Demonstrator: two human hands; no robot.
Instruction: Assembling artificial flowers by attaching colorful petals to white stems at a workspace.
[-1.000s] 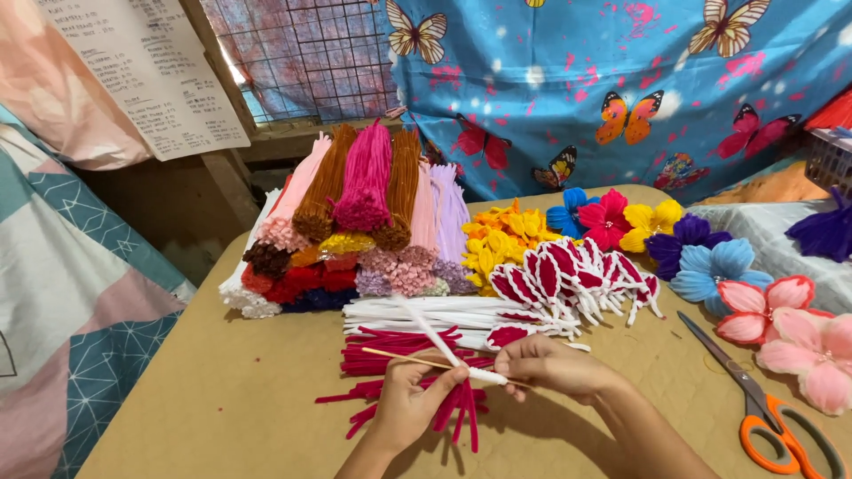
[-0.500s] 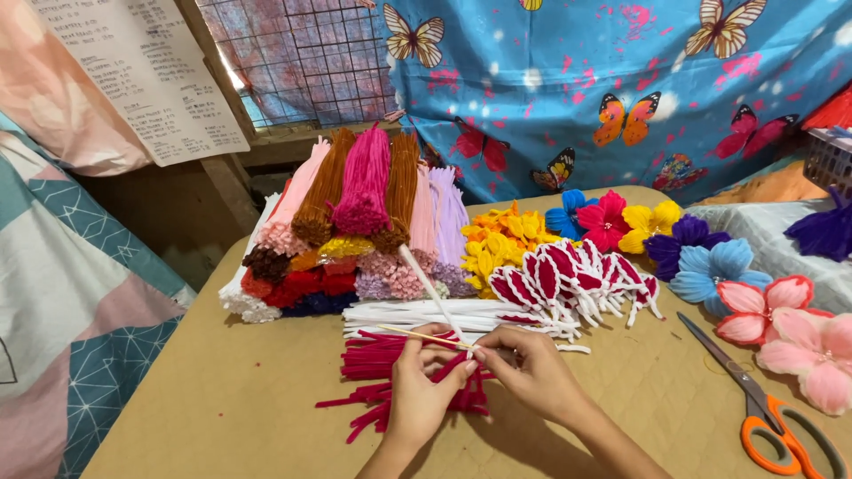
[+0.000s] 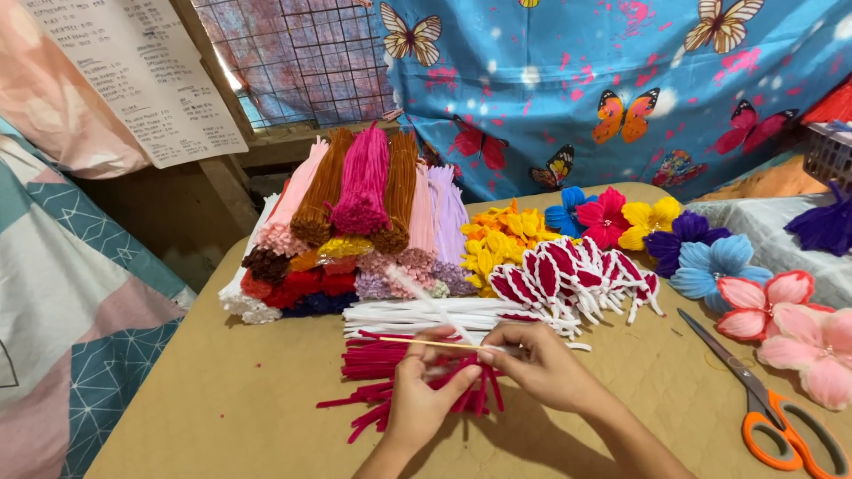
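White pipe cleaner (image 3: 424,297) and a thin wooden stick (image 3: 417,341) met between both hands: the left hand (image 3: 424,397) pinched them by thumb and forefinger, the right hand (image 3: 543,368) gripped them alongside. Dark pink pipe cleaners (image 3: 377,364) lay beneath on the tan table (image 3: 231,399). White stems (image 3: 417,315) sat just beyond; orange-handled scissors (image 3: 772,412) lay well apart, right.

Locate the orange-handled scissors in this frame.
In the head view the orange-handled scissors lie flat on the tan table at the lower right, blades pointing up-left, just below the pink flowers and right of the right hand.
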